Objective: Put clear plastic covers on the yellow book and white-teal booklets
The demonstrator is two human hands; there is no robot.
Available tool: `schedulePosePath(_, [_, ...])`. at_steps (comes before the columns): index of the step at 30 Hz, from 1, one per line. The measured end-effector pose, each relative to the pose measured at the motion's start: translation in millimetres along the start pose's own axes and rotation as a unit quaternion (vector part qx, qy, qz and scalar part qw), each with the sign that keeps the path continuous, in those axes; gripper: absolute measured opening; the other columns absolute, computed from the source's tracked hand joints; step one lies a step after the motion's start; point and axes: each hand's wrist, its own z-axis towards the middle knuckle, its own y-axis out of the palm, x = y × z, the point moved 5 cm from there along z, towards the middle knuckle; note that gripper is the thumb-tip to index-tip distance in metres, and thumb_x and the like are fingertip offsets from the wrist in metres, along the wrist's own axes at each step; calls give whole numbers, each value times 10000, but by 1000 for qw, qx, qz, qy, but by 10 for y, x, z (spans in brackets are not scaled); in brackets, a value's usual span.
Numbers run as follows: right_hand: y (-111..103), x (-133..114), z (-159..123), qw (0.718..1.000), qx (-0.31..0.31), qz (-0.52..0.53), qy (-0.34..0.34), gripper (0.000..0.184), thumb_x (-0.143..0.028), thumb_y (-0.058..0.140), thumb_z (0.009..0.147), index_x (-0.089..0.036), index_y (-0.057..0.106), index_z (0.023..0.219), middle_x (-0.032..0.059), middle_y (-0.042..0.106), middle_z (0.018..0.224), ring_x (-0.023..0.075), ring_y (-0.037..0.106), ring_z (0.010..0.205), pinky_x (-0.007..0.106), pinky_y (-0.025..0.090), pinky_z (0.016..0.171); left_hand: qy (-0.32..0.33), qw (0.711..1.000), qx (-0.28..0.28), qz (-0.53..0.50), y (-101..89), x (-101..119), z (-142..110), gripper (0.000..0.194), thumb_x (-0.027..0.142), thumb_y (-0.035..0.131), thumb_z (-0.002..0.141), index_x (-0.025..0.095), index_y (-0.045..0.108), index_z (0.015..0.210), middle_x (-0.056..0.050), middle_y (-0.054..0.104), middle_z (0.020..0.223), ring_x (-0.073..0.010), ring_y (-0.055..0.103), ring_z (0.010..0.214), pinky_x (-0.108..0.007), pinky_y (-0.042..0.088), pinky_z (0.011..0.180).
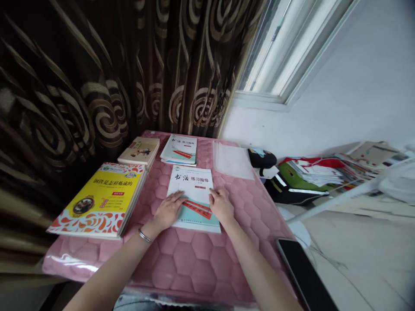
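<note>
Across pink quilted tabletop point(191, 261), exposed between central calligraphy workbook point(196, 198) and near edge, lays left hand point(169, 210) flat on the workbook's left side, curls right hand point(221, 206) at its right edge, cannot tell whether pinching.

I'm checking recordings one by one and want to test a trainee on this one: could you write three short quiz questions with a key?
1. True or false: the left hand and the right hand touch the same book.
2. Which wrist wears the silver bracelet? A) left B) right
3. What lies just beyond that book, toward the curtain?

Key:
1. True.
2. A.
3. A small stack of books, the top one with a similar cover.
</note>
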Motion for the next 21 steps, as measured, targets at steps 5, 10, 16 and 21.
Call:
schedulePosePath(5, [-15,148,-133,994,17,92,-57,368,-247,510,920,-227,646,1261,93,586,1243,214,542,1153,336,407,1029,-18,999,33,-38,-72,-68,-8,342,171,480,918,211,634,1221,-76,545,1414,-198,475,1332,-378,357,1153])
schedulePosePath(10, [-63,344,-246,957,-47,284,33,336,-231,514,889,-195,641,1198,81,671,1159,193,635,1044,334,498,943,-177,980,95,4,-245,-219,-107,260,161,578,827,164,663,1073,-144,619,1226,-261,574,1166,-397,431,1055])
schedulePosePath(16, [-40,380,-360,923,-159,331,118,233,-311,516,903,-171,663,1018,57,735,836,146,671,616,211,503,481,-302,948,-6,-97,-430,-372,-209,279,202,594,826,133,552,1093,-86,704,903,-212,682,848,-281,495,747])
schedulePosePath(21, [-18,363,-423,913,-183,342,124,287,-383,515,898,-169,655,767,4,632,556,119,568,444,187,391,399,-341,933,-51,-99,-467,-406,-270,275,244,647,789,148,523,1014,-62,701,812,-212,693,766,-261,465,646])
